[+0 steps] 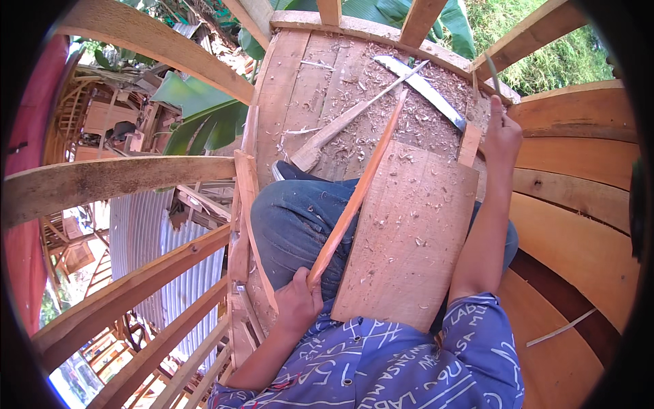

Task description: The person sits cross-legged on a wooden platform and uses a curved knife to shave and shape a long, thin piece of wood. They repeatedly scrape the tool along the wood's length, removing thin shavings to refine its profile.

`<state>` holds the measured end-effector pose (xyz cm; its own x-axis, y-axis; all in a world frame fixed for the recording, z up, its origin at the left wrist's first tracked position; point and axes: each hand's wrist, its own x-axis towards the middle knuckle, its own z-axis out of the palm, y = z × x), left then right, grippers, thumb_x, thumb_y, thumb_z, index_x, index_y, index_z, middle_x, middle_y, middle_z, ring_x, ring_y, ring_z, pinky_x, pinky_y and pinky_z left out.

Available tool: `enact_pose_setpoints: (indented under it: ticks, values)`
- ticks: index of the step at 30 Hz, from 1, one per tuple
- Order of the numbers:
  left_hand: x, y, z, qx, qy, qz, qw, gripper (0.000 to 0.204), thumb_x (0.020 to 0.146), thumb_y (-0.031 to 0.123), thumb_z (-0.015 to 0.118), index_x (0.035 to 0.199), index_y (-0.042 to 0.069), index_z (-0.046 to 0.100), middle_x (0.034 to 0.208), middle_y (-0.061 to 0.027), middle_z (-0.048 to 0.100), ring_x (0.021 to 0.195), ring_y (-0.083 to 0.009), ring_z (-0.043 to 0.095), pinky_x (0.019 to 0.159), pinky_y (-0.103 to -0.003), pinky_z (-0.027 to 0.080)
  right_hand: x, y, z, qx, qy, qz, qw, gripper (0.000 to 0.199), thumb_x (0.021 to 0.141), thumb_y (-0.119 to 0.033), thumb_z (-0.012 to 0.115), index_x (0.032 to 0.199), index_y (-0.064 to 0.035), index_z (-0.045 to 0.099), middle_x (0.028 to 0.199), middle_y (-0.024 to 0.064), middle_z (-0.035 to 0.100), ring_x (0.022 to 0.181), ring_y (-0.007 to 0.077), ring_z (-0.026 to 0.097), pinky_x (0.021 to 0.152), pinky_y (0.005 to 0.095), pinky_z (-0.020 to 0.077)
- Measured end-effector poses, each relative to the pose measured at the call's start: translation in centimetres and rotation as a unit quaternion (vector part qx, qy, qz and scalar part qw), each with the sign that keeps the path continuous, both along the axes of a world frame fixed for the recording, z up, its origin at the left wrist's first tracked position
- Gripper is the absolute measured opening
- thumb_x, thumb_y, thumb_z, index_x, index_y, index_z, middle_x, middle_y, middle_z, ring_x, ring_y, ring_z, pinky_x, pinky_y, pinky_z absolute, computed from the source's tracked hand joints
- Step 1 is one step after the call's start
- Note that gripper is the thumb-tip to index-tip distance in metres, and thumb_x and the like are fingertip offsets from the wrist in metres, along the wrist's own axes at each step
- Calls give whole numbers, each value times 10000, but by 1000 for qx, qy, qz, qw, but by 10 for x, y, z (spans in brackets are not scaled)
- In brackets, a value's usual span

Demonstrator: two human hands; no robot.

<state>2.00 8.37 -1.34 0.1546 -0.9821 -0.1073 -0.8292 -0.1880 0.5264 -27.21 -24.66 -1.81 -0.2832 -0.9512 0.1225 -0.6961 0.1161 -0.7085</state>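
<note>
My left hand (298,300) is closed around the lower end of a long, slim wooden stick (357,194), which slants up and away to the right. The stick crosses the left edge of a wide wooden board (412,238) lying across my lap, with shavings on it. Raised at the far right, my right hand (503,133) is closed on a thin, dark, curved blade (493,75); its handle is hidden in the fist. Beyond the board lies a long pale blade (426,94) with a wooden handle (470,144), next to a tapered wooden piece (344,124).
Curly shavings cover the plank floor (279,88). Wooden slats (122,178) stand along the left, with corrugated metal sheets (180,259) beyond them. A wall of boards (565,218) rises close on the right. Big green leaves (204,109) hang outside the frame.
</note>
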Motion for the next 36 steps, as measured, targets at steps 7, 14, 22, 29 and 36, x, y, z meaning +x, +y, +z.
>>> enact_pose_setpoints:
  ticks: [7,14,22,29,36]
  values:
    - [-6,2,-1,15,-6,29,999,270,846,114,631,1031,-4,475,610,-135,564,498,-310,596,452,-404,451,40,72,46,57,59,232,969,577,870,-482,611,611,30,554,505,140,474,445,257,440,465,371,357]
    - [-9,0,2,-10,-6,43,999,274,844,139,634,1018,-3,477,615,-146,557,535,-335,597,481,-414,457,87,85,52,8,147,351,925,564,828,-517,634,586,-12,567,510,168,524,481,336,560,479,407,441]
    - [-11,9,-7,20,8,63,998,313,822,182,655,1005,-9,488,649,-161,561,552,-349,592,511,-421,459,6,3,48,27,2,115,993,627,928,-477,539,595,53,494,474,20,324,493,82,328,437,322,254]
    - [-10,9,5,-6,20,30,999,421,819,283,653,1051,-22,478,711,-172,545,612,-360,572,559,-433,448,31,93,22,107,-122,184,969,557,966,-415,505,587,-17,409,515,-31,336,513,52,311,450,288,224]
    - [-10,13,-7,-39,14,11,999,418,845,306,627,1064,-13,469,773,-152,536,667,-331,557,580,-423,424,53,154,20,116,-167,186,961,558,964,-428,506,586,-35,390,522,-51,342,521,51,312,449,286,215]
